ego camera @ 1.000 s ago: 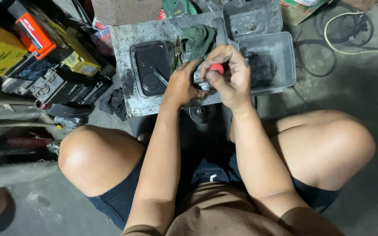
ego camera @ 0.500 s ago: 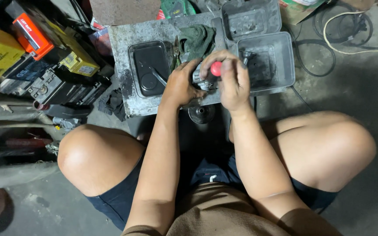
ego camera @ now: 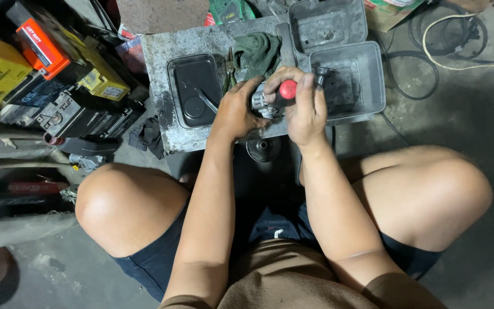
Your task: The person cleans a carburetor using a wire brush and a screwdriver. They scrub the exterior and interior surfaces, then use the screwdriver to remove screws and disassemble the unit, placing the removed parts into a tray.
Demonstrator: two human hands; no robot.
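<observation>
My left hand [ego camera: 236, 109] grips a small grey metal engine part [ego camera: 260, 103] over the front edge of a low grey metal work slab [ego camera: 161, 54]. My right hand [ego camera: 304, 106] is closed around a screwdriver with a red handle end [ego camera: 287, 89], its tip hidden against the part. A dark green rag [ego camera: 257, 52] lies just behind both hands. A round dark metal piece [ego camera: 263, 149] sits on the floor below the hands, between my knees.
A black oily tray [ego camera: 194, 86] holding a tool lies left of my hands. Two grey plastic bins [ego camera: 367, 74] stand to the right and behind. Yellow, orange and black batteries [ego camera: 41, 74] are stacked at the left. Cables [ego camera: 447, 46] coil on the floor at the right.
My right hand has turned slightly on the screwdriver, and the red handle end has shifted a little. The left hand keeps its hold on the metal part.
</observation>
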